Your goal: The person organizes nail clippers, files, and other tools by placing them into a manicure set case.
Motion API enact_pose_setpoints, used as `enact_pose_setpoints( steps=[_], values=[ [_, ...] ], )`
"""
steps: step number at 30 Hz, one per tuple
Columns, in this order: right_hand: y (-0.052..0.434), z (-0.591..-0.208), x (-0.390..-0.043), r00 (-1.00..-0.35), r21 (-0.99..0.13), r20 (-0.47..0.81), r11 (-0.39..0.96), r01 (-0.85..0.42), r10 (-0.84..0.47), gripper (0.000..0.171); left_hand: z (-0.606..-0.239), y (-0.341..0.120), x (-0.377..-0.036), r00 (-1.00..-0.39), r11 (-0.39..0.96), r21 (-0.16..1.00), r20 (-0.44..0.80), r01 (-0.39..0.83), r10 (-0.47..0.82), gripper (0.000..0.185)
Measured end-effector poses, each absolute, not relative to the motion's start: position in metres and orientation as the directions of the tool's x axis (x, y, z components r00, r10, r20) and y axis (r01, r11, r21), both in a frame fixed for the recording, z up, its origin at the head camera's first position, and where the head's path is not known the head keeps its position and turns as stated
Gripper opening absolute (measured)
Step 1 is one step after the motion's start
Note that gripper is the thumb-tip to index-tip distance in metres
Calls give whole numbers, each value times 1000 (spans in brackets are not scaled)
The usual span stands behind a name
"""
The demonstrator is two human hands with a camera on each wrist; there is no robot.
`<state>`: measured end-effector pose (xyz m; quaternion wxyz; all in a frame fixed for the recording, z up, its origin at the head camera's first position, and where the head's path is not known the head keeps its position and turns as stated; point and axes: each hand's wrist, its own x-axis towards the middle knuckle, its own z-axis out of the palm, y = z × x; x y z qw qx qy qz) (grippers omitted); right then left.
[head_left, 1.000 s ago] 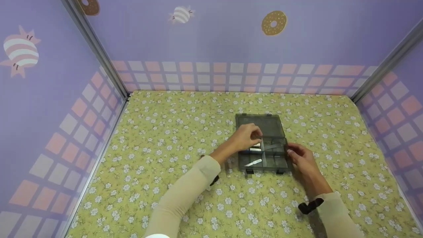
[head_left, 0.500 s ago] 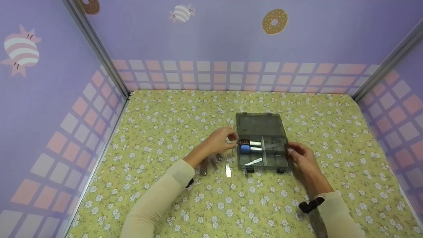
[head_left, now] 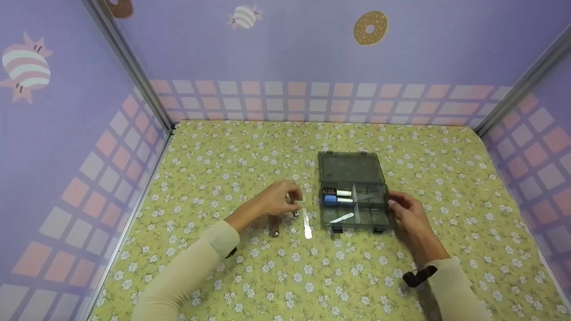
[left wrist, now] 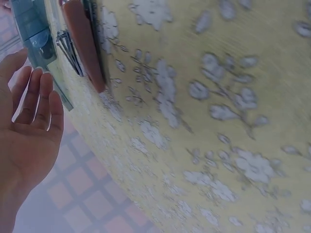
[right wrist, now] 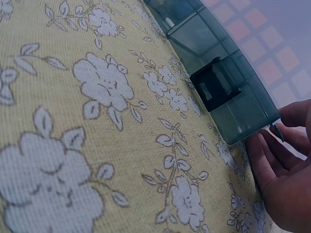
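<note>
The box lies with its lid folded back, presumably to keep its compartments reachable; the right hand grips its right edge between curled fingers and thumb, probably steadying it. Left of the box, a silver tool and a brown tool lie loose near the left hand, its fingers loosely bent, thumb apart (holding nothing visible).

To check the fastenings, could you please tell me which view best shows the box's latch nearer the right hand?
The right wrist view: the black latch is large and unobstructed. The head view shows it small; in left wrist, I can't make it out.
</note>
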<state>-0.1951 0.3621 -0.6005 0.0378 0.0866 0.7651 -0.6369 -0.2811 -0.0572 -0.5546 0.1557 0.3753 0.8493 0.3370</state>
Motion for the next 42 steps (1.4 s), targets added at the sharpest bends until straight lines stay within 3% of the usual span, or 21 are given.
enact_pose_setpoints(
  steps=[12,20,29,42],
  values=[
    [363,-601,-195,-978,-967,-189,159,201,89,47,-556,-80,-265,-624,606,594,-211,529,752,30],
    [364,-603,-196,-979,-965,-186,171,199,86,47,-561,-85,-261,-662,651,532,-206,542,720,14],
    [362,-602,-196,-982,-971,-171,152,183,85,46,-565,-86,-262,-656,629,538,-175,561,734,3],
    [361,-603,-196,-982,-972,-154,165,170,107,42,-558,-85,-259,-654,639,512,-183,574,734,7]
  ],
)
